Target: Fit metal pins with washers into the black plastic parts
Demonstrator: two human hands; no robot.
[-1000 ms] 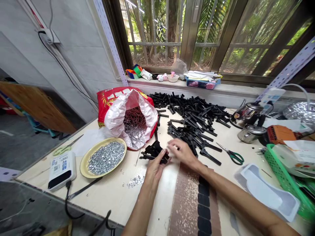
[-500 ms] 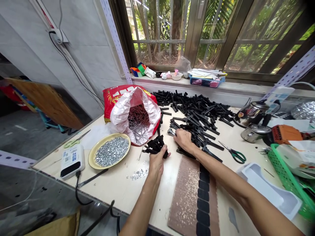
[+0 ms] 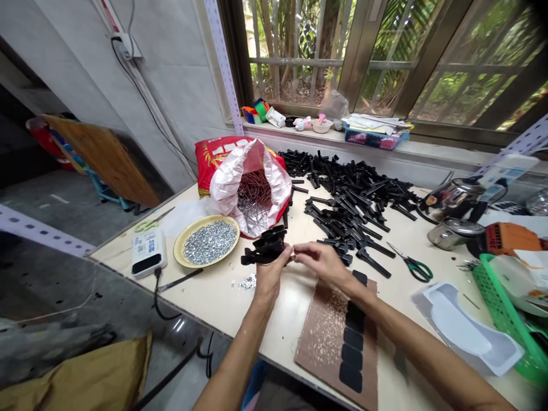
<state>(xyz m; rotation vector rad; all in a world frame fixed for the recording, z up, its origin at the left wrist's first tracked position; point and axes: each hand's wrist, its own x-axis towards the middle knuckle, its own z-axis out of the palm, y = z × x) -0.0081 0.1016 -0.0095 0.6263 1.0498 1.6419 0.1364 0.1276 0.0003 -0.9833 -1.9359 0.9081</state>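
My left hand (image 3: 270, 279) is wrapped round a bundle of black plastic parts (image 3: 266, 244), its thumb pressed along their near side. Against the left thumb are the bent fingertips of my right hand (image 3: 323, 264), drawn together; what they pinch, if anything, is hidden. Beyond both hands spreads a heap of black plastic parts (image 3: 351, 194), each with a long flat arm. Below the right forearm lies a brown cardboard sheet (image 3: 319, 354) with a row of black rounded pads (image 3: 351, 357). A few loose metal nuts (image 3: 247, 282) are scattered left of my left wrist.
A yellow plate (image 3: 182, 257) of small metal nuts and a red-and-white sack (image 3: 222, 188) of long screws or nails stand on the left. Green-handled scissors (image 3: 417, 268), a white tray (image 3: 466, 325), metal pots (image 3: 454, 231) and a green basket (image 3: 505, 319) are on the right.
My right hand has left the near edge of the heap and come to my left hand. The bundle in my left hand has turned more level. The view has shifted slightly.
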